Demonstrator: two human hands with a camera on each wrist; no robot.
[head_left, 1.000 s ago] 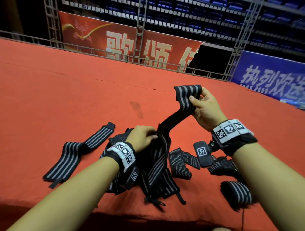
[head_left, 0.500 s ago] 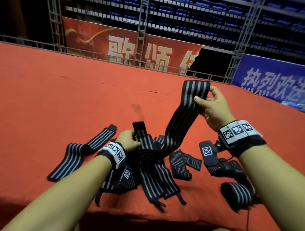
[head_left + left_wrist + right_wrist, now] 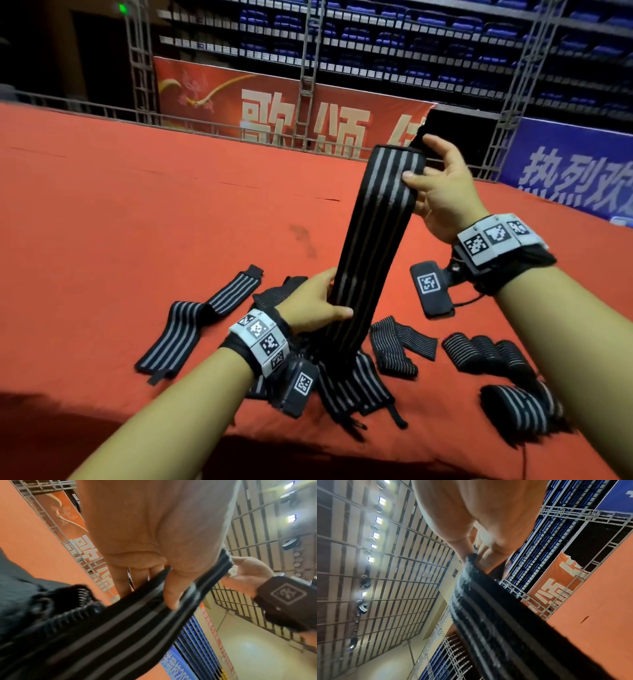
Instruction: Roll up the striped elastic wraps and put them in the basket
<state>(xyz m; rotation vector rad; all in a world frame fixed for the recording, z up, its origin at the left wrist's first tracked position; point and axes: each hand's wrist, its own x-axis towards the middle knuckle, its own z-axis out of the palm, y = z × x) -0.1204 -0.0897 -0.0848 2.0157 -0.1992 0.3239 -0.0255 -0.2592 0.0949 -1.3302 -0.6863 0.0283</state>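
The right hand pinches the top end of one striped wrap while the left hand curls around its lower part above the pile, probably holding it taut and flat for rolling; no basket is visible.

Red carpet (blue banner behind).
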